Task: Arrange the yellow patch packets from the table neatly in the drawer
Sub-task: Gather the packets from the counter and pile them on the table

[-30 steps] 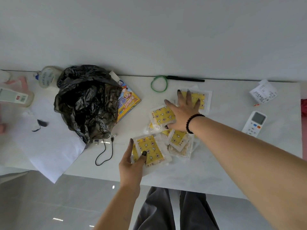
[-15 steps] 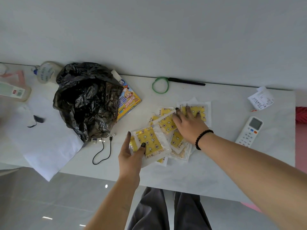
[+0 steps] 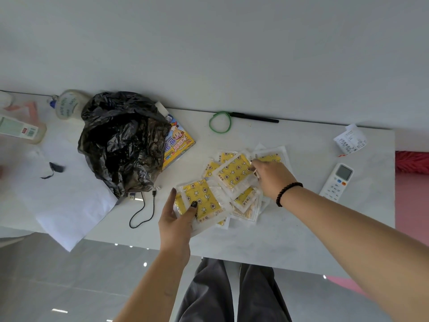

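A white bench (image 3: pixel 290 240) carries a loose heap of yellow patch packets (image 3: pixel 234 173) near the middle of its front edge. At least seven packets show in the heap, overlapping one another, so an exact count cannot be made.

The left hand (image 3: pixel 177 219) comes up over the front edge and holds a small stack of packets (image 3: pixel 202 201); its grip pinches the stack, thumb on the top packet and fingers along the stack's left side. How many packets the stack holds cannot be told. The right hand (image 3: pixel 271 177), with one black bead bracelet (image 3: pixel 287 192) on the wrist, lies on the heap's far right side. Its fingers are curled and pinch the right edge of one top packet (image 3: pixel 235 171), which overlaps the others.

Toward the bench's left half sits one crumpled black plastic bag (image 3: pixel 123 142), and one colourful booklet (image 3: pixel 177 145) pokes out from under its right side. One black cable (image 3: pixel 142 210) trails from the bag toward the front edge. One white sheet of paper (image 3: pixel 67 205) overhangs the front left edge. Two bottles (image 3: pixel 67 105) lie near the far left corner. One green loop (image 3: pixel 220 122) and one black pen (image 3: pixel 254 117) lie along the back edge. One receipt (image 3: pixel 350 140) and one white remote control (image 3: pixel 336 182) lie near the right edge.
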`<move>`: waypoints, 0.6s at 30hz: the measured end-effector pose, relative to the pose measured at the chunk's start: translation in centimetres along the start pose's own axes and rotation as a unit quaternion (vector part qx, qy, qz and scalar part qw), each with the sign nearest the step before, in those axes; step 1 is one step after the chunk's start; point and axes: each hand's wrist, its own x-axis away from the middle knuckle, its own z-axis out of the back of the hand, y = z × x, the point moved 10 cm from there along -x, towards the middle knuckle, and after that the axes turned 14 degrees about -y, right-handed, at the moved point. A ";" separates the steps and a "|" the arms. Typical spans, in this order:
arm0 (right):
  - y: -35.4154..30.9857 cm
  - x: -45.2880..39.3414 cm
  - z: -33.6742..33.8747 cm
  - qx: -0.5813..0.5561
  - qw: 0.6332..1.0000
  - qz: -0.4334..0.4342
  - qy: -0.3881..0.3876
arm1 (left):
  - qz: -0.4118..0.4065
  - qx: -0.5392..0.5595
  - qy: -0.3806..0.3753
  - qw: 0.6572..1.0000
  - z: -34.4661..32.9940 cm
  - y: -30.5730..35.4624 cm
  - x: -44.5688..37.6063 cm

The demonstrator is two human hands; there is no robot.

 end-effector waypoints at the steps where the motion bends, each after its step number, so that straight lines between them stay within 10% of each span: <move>1: 0.7 0.7 0.3 -0.046 0.999 -0.010 0.025 | -0.001 0.000 -0.002 1.000 -0.2 0.2 0.3; 7: 4.3 8.3 5.1 -0.311 0.918 -0.067 0.237 | -0.030 -0.003 -0.015 0.999 -1.7 2.6 3.1; 18: 0.6 24.9 14.9 -0.490 0.803 0.005 0.340 | -0.116 -0.085 -0.104 0.984 -9.4 9.4 14.8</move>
